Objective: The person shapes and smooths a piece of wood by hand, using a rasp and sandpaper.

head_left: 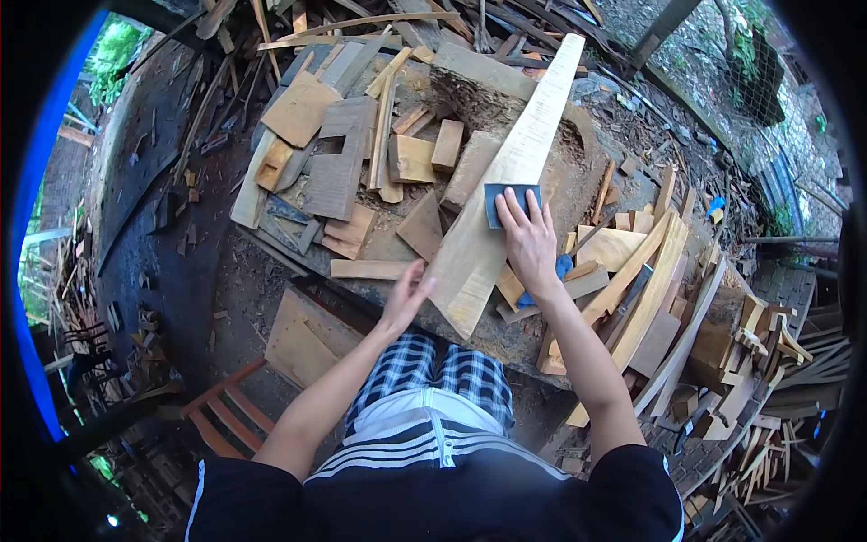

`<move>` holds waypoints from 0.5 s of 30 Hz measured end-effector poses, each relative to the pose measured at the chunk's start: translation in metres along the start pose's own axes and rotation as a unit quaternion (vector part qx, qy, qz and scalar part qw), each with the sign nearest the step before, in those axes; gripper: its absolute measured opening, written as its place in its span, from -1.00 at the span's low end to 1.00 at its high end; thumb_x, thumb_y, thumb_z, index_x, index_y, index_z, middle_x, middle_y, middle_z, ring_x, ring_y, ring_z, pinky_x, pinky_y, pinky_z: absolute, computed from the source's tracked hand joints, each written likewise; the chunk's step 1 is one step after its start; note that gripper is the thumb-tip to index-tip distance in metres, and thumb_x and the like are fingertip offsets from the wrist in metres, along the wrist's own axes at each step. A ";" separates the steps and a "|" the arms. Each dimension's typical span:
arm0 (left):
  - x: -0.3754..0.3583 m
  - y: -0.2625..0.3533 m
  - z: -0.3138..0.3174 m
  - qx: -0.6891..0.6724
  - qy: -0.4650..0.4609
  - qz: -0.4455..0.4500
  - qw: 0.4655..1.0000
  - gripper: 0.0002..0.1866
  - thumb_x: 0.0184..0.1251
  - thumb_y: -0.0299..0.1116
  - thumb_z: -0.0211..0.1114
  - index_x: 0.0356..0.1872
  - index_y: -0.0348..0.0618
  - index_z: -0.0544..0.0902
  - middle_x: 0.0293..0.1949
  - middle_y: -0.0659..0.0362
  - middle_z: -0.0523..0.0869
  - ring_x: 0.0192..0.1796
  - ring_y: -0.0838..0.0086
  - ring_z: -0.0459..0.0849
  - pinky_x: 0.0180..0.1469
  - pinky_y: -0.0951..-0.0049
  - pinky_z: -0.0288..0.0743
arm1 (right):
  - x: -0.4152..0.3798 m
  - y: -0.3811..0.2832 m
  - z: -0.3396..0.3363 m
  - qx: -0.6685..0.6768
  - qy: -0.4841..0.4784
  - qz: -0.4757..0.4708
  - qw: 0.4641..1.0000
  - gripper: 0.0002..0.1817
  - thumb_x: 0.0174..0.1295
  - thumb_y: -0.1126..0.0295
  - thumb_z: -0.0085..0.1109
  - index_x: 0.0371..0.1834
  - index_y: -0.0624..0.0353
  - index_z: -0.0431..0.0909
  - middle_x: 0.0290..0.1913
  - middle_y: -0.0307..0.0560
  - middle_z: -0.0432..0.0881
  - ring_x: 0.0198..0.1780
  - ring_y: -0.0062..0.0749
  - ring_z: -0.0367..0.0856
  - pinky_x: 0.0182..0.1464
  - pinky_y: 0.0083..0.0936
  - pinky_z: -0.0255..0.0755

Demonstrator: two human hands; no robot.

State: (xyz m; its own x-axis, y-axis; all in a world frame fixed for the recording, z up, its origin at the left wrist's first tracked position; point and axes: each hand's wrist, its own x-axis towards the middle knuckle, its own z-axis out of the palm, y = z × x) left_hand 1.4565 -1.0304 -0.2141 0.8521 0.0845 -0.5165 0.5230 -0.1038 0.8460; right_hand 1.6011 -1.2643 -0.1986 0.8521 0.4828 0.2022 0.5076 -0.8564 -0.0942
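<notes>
A long, tapering pale wooden board [533,135] lies slantwise over the workbench, its wide end toward me and its narrow end pointing away. On its upper face rests a dark grey-blue square of sandpaper [493,210]. My right hand [528,239] presses this sheet against the wood, fingers stretched forward over it. At the board's left edge, close to the wide end, is my left hand [406,300], open with its fingers apart and slightly blurred. Its fingertips are right at the edge.
Wood offcuts [339,154] crowd the left of the workbench [578,185]. A hollowed, rough block [474,77] sits behind. Long strips [655,280] and a blue cloth [562,268] lie at right. A reddish slatted chair [237,411] stands at lower left.
</notes>
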 end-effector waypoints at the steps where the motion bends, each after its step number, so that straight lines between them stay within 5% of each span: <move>1: -0.006 0.003 0.008 -0.050 -0.079 -0.054 0.994 -0.20 0.36 -0.06 0.36 0.45 -0.33 0.24 0.26 -0.08 0.53 0.26 0.21 0.55 0.36 0.21 0.36 | -0.005 -0.005 -0.004 -0.005 -0.005 -0.009 1.000 -0.48 0.28 0.44 0.04 0.36 0.03 0.47 0.43 -0.15 0.45 0.41 0.01 0.40 0.34 0.08 0.33; 5: -0.002 0.027 0.025 -0.104 -0.090 -0.111 0.984 -0.22 0.30 -0.22 0.46 0.38 -0.40 0.24 0.20 -0.04 0.55 0.15 0.35 0.63 0.11 0.38 0.58 | 0.039 0.018 -0.006 -0.042 0.030 0.053 0.997 -0.54 0.27 0.46 0.02 0.26 -0.03 0.54 0.40 -0.24 0.49 0.35 -0.11 0.43 0.01 -0.02 0.44; 6: 0.003 0.024 0.031 -0.142 -0.071 -0.079 0.984 -0.29 0.29 -0.29 0.46 0.31 -0.39 0.28 0.16 -0.01 0.58 0.08 0.40 0.66 0.03 0.40 0.66 | 0.054 0.031 0.005 -0.015 0.017 0.092 0.995 -0.49 0.30 0.44 0.03 0.35 -0.07 0.47 0.43 -0.28 0.46 0.36 -0.16 0.41 0.07 0.11 0.42; 9: 0.025 0.035 0.037 -0.153 -0.076 -0.110 0.979 -0.35 0.34 -0.28 0.42 0.34 -0.27 0.31 0.14 0.06 0.60 0.11 0.38 0.66 0.08 0.29 0.65 | 0.075 0.030 0.010 -0.019 0.020 0.150 0.988 -0.54 0.31 0.42 0.03 0.30 -0.08 0.49 0.41 -0.28 0.48 0.29 -0.19 0.44 0.02 0.09 0.40; 11: 0.034 0.040 0.037 -0.168 -0.088 -0.127 0.974 -0.35 0.35 -0.32 0.41 0.36 -0.26 0.30 0.16 0.04 0.59 0.13 0.35 0.66 0.11 0.24 0.66 | 0.058 0.013 0.005 -0.006 0.014 0.111 0.994 -0.54 0.31 0.43 0.01 0.29 -0.08 0.49 0.40 -0.28 0.49 0.27 -0.22 0.44 0.01 0.07 0.39; 15: 0.030 0.042 0.035 -0.167 -0.107 -0.126 0.972 -0.37 0.44 -0.17 0.30 0.38 -0.26 0.29 0.20 0.01 0.57 0.15 0.31 0.66 0.11 0.24 0.65 | -0.010 -0.027 -0.013 0.033 0.012 0.026 0.999 -0.47 0.20 0.44 0.09 0.31 -0.07 0.54 0.39 -0.31 0.51 0.20 -0.33 0.46 0.00 -0.29 0.28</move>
State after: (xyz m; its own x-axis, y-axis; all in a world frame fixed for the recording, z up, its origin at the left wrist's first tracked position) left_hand 1.5048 -1.0666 -0.1992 0.7007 -0.1466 -0.6983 0.7110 0.2244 0.6664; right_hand 1.5773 -1.2481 -0.1852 0.8743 0.4335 0.2182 0.4713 -0.8657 -0.1688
